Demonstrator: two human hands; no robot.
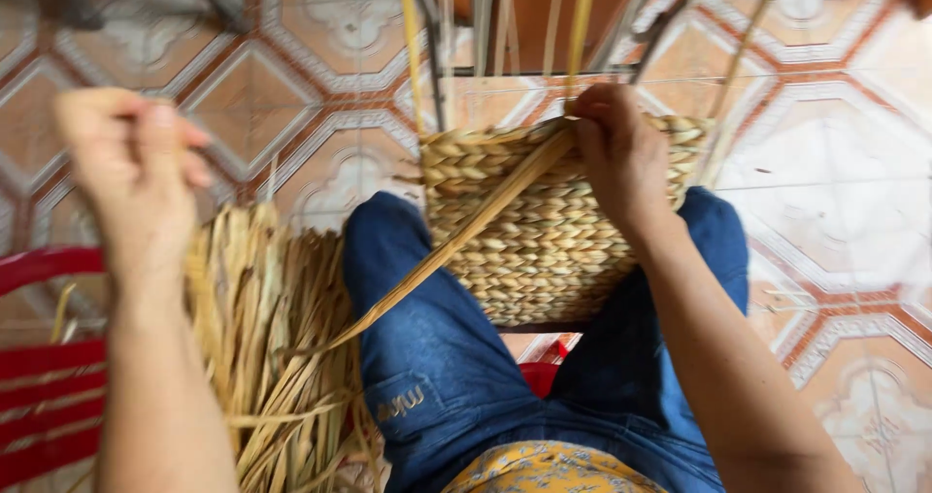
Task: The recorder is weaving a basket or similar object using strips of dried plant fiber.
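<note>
Nearest me I see blue denim knees [437,357] and, at their left, a loose sheaf of dry straw [262,357] beside a red slatted chair [44,377]. My right hand [621,153] has its fingers [587,115] pinched on a flat pale strand [456,246] at the rim of the coarse braided basket [544,241] between the knees, while my left hand [136,163], blurred, is raised with fingers curled; I cannot tell whether they hold anything. Beyond lies a glossy floor [835,163] of orange-and-white patterned tiles.

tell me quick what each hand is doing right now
Left hand: raised above the pile of dry straw, blurred, grip cannot be told.
Right hand: closed on a straw strand at the woven basket.
</note>
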